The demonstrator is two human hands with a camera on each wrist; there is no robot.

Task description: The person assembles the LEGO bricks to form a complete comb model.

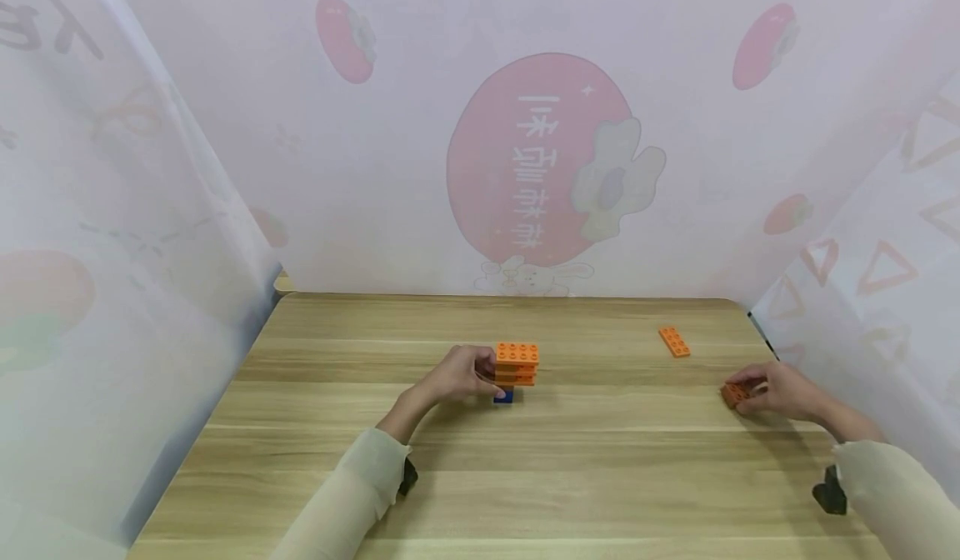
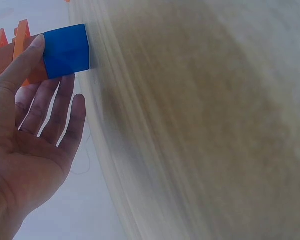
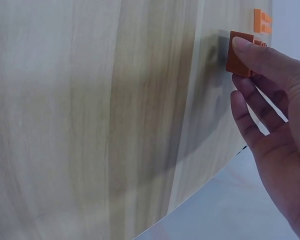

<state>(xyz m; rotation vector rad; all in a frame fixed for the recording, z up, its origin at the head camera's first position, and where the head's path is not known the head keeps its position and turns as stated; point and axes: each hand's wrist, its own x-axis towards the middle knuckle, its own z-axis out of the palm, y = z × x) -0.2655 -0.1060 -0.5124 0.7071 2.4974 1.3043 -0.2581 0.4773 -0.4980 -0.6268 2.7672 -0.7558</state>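
Near the middle of the table stands a brick stack [image 1: 517,353], with wide orange studded plates above and a blue brick [image 2: 66,51] at its foot. Brownish-orange bricks sit between the plates. My left hand [image 1: 463,372] pinches the stack low down from the left, the thumb by the edge of the blue brick. At the right side, my right hand [image 1: 783,391] pinches a brownish-orange brick [image 3: 238,55] between thumb and fingers, its studs facing away from the palm. Part of that brick is hidden by the fingers.
A loose orange plate [image 1: 674,342] with studs up lies at the back right of the wooden table [image 1: 585,477]. White printed curtains [image 1: 390,168] hang behind the table and along both sides.
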